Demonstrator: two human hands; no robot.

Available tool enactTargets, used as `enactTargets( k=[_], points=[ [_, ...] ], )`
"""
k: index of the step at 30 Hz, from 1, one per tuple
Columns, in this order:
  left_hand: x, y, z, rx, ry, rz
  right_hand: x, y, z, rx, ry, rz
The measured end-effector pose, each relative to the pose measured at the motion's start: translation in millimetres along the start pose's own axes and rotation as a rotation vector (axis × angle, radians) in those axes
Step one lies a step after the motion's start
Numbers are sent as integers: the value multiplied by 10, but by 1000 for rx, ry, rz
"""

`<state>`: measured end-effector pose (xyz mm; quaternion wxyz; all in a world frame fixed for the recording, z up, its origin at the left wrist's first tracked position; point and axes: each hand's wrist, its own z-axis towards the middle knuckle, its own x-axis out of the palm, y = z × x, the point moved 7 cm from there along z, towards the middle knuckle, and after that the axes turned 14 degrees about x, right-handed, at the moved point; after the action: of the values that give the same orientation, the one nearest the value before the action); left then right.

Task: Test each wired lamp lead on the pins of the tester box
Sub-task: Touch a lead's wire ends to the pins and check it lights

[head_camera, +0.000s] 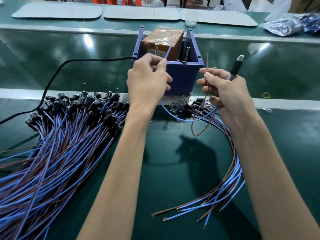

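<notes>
One lamp lead is held up in the middle of the frame, in front of the tester box (183,77). The left hand (147,80) pinches its blue wire (168,51). The right hand (225,90) grips the brown wire (207,66) and the lamp (235,66). Neither wire tip touches a pin (186,54) yet, so this test is not done. A big pile of leads (60,135) lies at lower left and a small bunch (228,179) at lower right. I think many are left, but I cannot tell which heap is tested. The lamp looks dark. The orange block (162,40) hides most of the box's inside.

Tester box (180,75) behind lead pile (69,135).
</notes>
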<state>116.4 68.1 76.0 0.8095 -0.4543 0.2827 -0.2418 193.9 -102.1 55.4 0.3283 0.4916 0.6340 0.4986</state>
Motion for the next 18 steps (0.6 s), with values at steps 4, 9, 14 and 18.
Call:
enactTargets(
  k=[4, 9, 14, 18],
  points=[
    [-231, 28, 79, -9, -138, 35, 7, -33, 22, 13, 11, -6],
    [-295, 131, 86, -75, -141, 46, 23, -58, 44, -2, 0, -16],
    [-297, 223, 77, -110, -93, 69, 29, -75, 60, 24, -12, -12],
    [-294, 263, 73, -122, -76, 78, 56, -77, 58, 23, 18, 39]
  ],
)
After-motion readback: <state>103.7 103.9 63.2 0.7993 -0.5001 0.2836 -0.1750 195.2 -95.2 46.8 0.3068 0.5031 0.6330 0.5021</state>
